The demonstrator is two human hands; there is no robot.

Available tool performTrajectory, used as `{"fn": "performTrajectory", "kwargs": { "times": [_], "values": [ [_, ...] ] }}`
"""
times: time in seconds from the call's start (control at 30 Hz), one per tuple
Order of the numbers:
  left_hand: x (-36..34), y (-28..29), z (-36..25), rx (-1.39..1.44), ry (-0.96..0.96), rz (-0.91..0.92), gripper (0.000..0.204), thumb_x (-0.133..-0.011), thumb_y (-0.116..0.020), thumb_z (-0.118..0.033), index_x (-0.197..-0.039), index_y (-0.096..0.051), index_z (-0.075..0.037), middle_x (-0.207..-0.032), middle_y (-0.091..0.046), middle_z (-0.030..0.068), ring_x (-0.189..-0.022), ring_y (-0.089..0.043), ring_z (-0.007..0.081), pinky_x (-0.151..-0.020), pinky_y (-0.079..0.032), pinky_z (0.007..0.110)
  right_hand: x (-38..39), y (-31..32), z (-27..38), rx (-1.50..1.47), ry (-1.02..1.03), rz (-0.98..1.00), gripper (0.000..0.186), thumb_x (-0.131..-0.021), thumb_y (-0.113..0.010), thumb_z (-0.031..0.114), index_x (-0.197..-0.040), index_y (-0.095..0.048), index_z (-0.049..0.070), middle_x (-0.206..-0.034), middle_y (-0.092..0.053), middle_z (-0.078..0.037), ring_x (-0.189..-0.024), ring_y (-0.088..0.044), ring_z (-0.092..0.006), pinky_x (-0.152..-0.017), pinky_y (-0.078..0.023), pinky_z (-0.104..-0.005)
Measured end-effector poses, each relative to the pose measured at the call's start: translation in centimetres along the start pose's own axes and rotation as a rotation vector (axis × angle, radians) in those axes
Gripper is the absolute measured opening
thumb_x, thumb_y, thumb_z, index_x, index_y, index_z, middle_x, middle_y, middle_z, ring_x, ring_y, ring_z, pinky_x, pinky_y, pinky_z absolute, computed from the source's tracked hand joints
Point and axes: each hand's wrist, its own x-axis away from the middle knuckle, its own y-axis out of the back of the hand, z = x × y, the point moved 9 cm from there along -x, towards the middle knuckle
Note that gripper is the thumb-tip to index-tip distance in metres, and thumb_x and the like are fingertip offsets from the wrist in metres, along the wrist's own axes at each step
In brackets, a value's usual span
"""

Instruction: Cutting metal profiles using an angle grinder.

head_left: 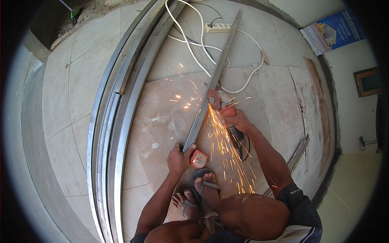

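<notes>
- Two hands at work, head view: the left hand (178,160) grasps the near end of a metal bar (219,65), thumb along its right side; the right hand (240,121) has its fingers wrapped around the body of an angle grinder (227,112).
- Progress: the cutting disc (213,99) meets the bar partway along its length, and sparks (221,137) stream toward the person's lower right. The cut is judged to be under way but incomplete, since the bar appears as one continuous length; its depth cannot be told, the disc hiding the contact.
- Position and axis: the bar lies low over the floor, in front of the feet. Its long axis runs obliquely, from the left hand away and rightward to a far end beside a power strip (219,27).
- Surroundings: a red tape measure (198,159) lies just beside the left hand; long steel profiles (126,121) lie to the left.
</notes>
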Motion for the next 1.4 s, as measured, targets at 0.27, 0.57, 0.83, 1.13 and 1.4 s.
{"fn": "performTrajectory", "kwargs": {
  "times": [0.27, 0.57, 0.83, 1.13, 1.4],
  "values": [
    [-0.1, -0.5, 0.2, -0.015, 0.036, 0.053, 0.077, -0.087, -0.070, -0.070, -0.113, -0.069, 0.003, -0.087, -0.074, 0.0251, -0.086, -0.074, 0.0408, -0.078, -0.056, 0.048, 0.0, 0.1, 0.7, 0.103, 0.010, -0.009, 0.031, -0.080, -0.081, 0.017, -0.105, -0.073, 0.002, -0.087, -0.071, -0.002, -0.072, -0.064, -0.0120, -0.070, -0.054, -0.0315],
    [0.0, -0.3, -0.2, -0.056, 0.038, 0.064, 0.078, -0.088, -0.068, -0.071, -0.112, -0.068, 0.003, -0.089, -0.074, 0.0262, -0.087, -0.073, 0.0423, -0.079, -0.056, 0.049, 0.1, 0.2, 1.4, 0.110, -0.013, -0.032, 0.029, -0.082, -0.079, 0.015, -0.108, -0.073, 0.002, -0.092, -0.070, 0.000, -0.079, -0.063, -0.0106, -0.073, -0.053, -0.0300],
    [0.0, -0.1, 0.0, -0.013, -0.027, -0.037, 0.065, -0.089, -0.073, -0.063, -0.089, -0.063, 0.002, -0.071, -0.070, 0.0209, -0.070, -0.072, 0.0400, -0.067, -0.054, 0.049, -0.7, 0.3, 1.3, 0.105, 0.045, -0.028, 0.035, -0.082, -0.081, 0.013, -0.113, -0.072, 0.000, -0.097, -0.071, -0.002, -0.084, -0.065, -0.0113, -0.080, -0.054, -0.0300],
    [-0.2, -0.3, 0.2, -0.037, 0.029, 0.049, 0.079, -0.087, -0.069, -0.071, -0.110, -0.069, 0.004, -0.083, -0.073, 0.0255, -0.084, -0.073, 0.0430, -0.076, -0.056, 0.050, -0.4, 0.4, 1.0, 0.054, 0.030, -0.026, 0.034, -0.078, -0.083, 0.017, -0.108, -0.075, 0.003, -0.092, -0.072, -0.002, -0.083, -0.066, -0.0113, -0.078, -0.055, -0.0325],
    [-0.3, -0.3, 0.2, -0.025, 0.020, 0.054, 0.075, -0.087, -0.070, -0.070, -0.102, -0.069, 0.004, -0.079, -0.072, 0.0249, -0.080, -0.073, 0.0430, -0.074, -0.056, 0.050, -0.3, -0.1, 1.5, 0.084, 0.003, -0.015, 0.030, -0.081, -0.081, 0.012, -0.109, -0.073, 0.002, -0.094, -0.071, -0.001, -0.082, -0.064, -0.0103, -0.076, -0.053, -0.0292]
  ]
}}
